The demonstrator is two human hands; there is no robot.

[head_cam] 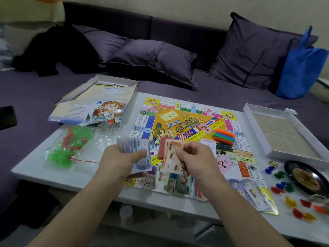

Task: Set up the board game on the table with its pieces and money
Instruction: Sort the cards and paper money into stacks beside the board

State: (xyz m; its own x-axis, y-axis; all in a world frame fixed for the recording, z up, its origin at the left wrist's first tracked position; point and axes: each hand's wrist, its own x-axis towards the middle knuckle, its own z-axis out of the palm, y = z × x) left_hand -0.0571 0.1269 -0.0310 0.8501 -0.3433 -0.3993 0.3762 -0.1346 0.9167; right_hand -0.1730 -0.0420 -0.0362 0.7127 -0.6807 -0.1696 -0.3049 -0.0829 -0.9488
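1. Left hand point(122, 161) grips a stack of notes point(135, 150) above the board's point(187, 125) near edge.
2. Right hand point(194, 159) pinches an orange note point(171, 157).
3. Bare table point(44, 168) lies left, beside the bag point(71, 145).

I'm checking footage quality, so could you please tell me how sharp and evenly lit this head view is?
Head view: dim, flat indoor light; wide-angle bending curves the table edges; the notes in the left hand and right hand are smeared; the board print is soft but readable in the middle.

Board point(142, 122) centre title: 大富翁 中国之旅; edge squares: 1800, 2000.
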